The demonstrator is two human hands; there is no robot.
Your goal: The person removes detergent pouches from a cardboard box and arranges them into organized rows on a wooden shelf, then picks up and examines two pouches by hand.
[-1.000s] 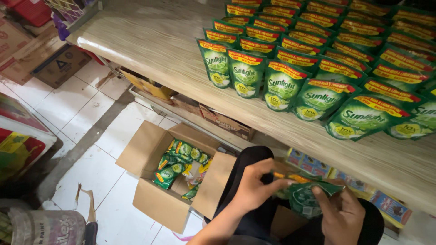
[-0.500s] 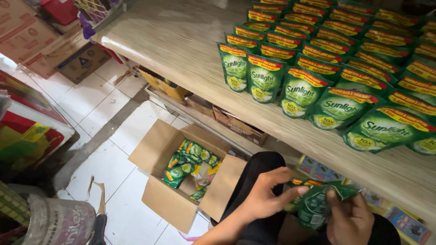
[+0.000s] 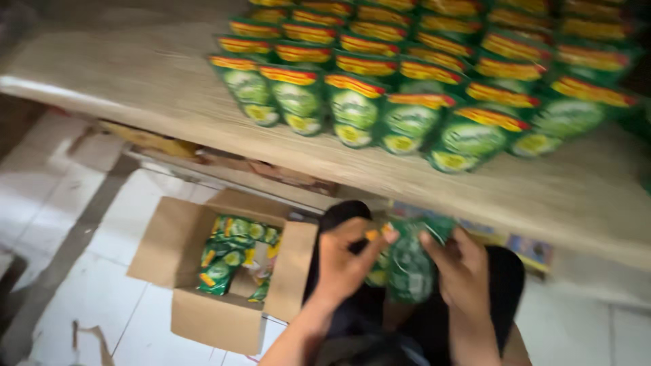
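- The left hand (image 3: pixel 342 261) and the right hand (image 3: pixel 468 271) sit low in the view, close together, over the person's dark-clothed lap.
- Both hands hold one green pouch (image 3: pixel 409 261) between them. The left grip is closed on its left edge, thumb lying across the front; the right grip is closed on its right side, fingers curled over the top edge.
- The pouch is soft and upright, with a yellow and red band near its top. It is off the floor, in front of the person's knees and below the shelf edge. The view is blurred, so finer detail cannot be made out.
- Just left of the hands an open cardboard box (image 3: pixel 193 318) stands on the white tiled floor (image 3: pixel 88 298), its flaps spread outward.
- Inside the box lie more green pouches (image 3: pixel 227 261), loosely stacked and tilted toward the box's far side.
- Beyond the hands, under the shelf, a low row of coloured packets (image 3: pixel 532 249) shows near floor level; what they are cannot be told.
- Above runs a pale wooden shelf (image 3: pixel 135 81), slanting across the view from upper left to lower right.
- On it stand rows of pouches (image 3: pixel 407 88) of the same green kind, upright and touching side by side, several ranks deep toward the back. The shelf's left part is bare wood.
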